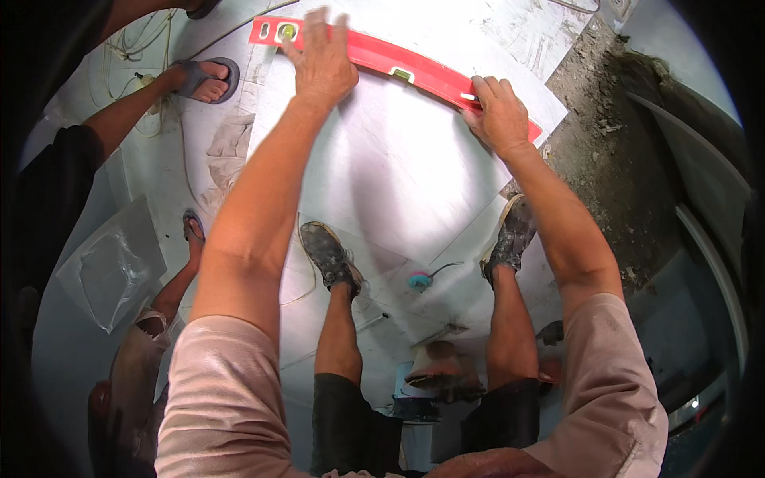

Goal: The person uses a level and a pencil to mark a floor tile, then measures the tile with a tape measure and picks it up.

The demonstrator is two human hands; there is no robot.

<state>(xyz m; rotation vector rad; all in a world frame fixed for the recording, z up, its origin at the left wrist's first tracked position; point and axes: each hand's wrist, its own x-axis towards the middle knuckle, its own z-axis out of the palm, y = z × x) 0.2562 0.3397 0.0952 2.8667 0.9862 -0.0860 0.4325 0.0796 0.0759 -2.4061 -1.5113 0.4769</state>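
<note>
A long red spirit level (374,52) with bubble vials lies across a pale, veined tile (382,135) at the upper middle. My left hand (319,68) is on its left part beside a vial, fingers spread over it and blurred at the tips. My right hand (506,119) grips the right part of the level, fingers bent over its upper edge and thumb at the lower edge. My two dusty shoes (323,247) stand wide apart below the tile.
Two other people's sandalled feet (209,84) are at the left, near loose cables (127,48) and a plastic sheet (111,263). Rubble (598,95) lines the right side. A small teal object (418,280) with a cord and some buckets (434,366) sit by my legs.
</note>
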